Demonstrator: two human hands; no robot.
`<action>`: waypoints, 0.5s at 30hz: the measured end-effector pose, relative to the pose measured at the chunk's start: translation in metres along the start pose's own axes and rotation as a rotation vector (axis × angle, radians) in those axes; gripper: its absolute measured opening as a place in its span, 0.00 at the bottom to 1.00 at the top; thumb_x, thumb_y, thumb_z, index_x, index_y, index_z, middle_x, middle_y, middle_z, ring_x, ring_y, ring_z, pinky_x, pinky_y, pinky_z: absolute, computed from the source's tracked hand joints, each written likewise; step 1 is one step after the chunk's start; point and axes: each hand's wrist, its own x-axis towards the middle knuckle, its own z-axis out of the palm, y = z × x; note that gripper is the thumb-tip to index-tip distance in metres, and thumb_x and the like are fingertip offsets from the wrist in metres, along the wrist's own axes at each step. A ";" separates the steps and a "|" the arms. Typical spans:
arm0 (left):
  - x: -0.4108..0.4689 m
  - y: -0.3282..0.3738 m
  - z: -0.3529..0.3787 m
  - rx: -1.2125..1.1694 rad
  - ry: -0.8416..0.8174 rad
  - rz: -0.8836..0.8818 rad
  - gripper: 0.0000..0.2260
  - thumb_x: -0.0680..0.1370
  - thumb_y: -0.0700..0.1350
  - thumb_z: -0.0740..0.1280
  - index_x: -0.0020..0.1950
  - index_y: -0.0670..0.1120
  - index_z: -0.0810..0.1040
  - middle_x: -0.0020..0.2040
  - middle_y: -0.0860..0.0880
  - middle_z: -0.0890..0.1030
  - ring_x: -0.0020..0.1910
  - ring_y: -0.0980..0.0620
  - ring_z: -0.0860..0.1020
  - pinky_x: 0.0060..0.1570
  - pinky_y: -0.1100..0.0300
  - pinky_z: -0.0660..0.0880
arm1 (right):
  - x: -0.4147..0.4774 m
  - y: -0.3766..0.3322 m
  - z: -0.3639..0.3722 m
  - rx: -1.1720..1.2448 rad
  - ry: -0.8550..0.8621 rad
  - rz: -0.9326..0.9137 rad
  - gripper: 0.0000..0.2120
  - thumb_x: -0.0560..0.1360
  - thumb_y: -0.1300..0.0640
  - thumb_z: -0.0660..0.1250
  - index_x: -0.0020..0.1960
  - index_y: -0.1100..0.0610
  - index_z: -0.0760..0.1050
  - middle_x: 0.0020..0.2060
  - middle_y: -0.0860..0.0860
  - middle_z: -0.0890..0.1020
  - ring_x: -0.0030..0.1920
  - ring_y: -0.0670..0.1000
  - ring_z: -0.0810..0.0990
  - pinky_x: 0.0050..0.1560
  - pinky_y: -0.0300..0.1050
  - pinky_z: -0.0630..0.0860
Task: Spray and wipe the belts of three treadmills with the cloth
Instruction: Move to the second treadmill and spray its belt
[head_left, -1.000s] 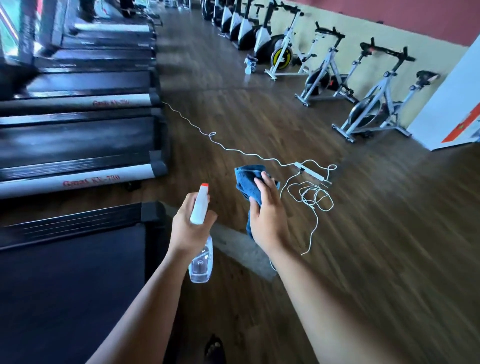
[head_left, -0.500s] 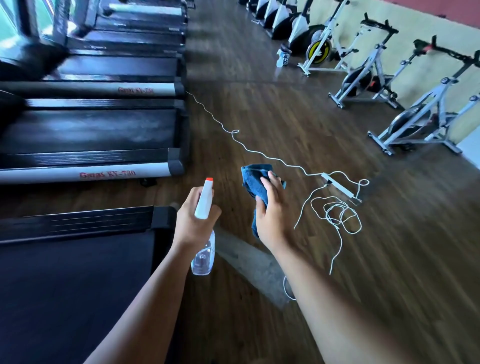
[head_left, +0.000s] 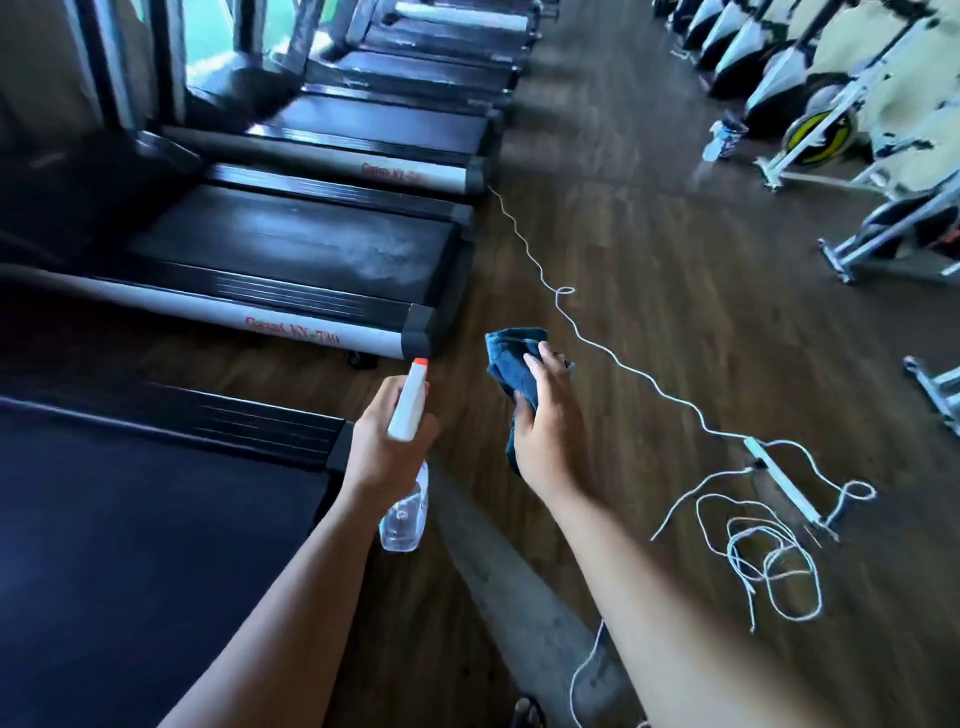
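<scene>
My left hand grips a clear spray bottle with a white, orange-tipped nozzle, held just past the rear right corner of the nearest treadmill belt. My right hand holds a crumpled blue cloth over the wooden floor, beside the bottle. The second treadmill's belt lies ahead on the left, with a pale hazy patch near its rear end. A third treadmill belt lies beyond it, and more treadmills follow in the row.
A white cord runs across the floor to a power strip and loose coils at the right. Exercise bikes line the right wall. A grey concrete strip crosses the floor below my hands.
The view has swung left and forward along the row, so the second treadmill looms larger. Both hands keep their hold on the bottle and cloth.
</scene>
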 end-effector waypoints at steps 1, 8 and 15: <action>0.007 0.003 0.009 -0.015 0.025 -0.017 0.10 0.74 0.39 0.70 0.50 0.53 0.77 0.41 0.54 0.80 0.38 0.57 0.77 0.41 0.56 0.75 | 0.014 0.010 0.000 0.005 -0.021 -0.018 0.19 0.76 0.65 0.63 0.66 0.67 0.73 0.70 0.61 0.71 0.71 0.61 0.69 0.75 0.43 0.55; 0.059 0.019 0.051 -0.029 0.146 -0.057 0.12 0.72 0.38 0.69 0.50 0.53 0.76 0.40 0.56 0.79 0.38 0.55 0.76 0.40 0.55 0.74 | 0.095 0.057 0.007 0.071 -0.128 -0.088 0.19 0.77 0.64 0.62 0.68 0.65 0.72 0.71 0.60 0.70 0.72 0.57 0.67 0.74 0.48 0.61; 0.114 0.017 0.063 -0.035 0.238 -0.098 0.12 0.73 0.38 0.69 0.50 0.54 0.76 0.38 0.54 0.78 0.35 0.56 0.74 0.36 0.56 0.73 | 0.151 0.079 0.053 0.117 -0.206 -0.118 0.20 0.77 0.65 0.62 0.68 0.65 0.71 0.72 0.59 0.69 0.73 0.58 0.67 0.74 0.51 0.62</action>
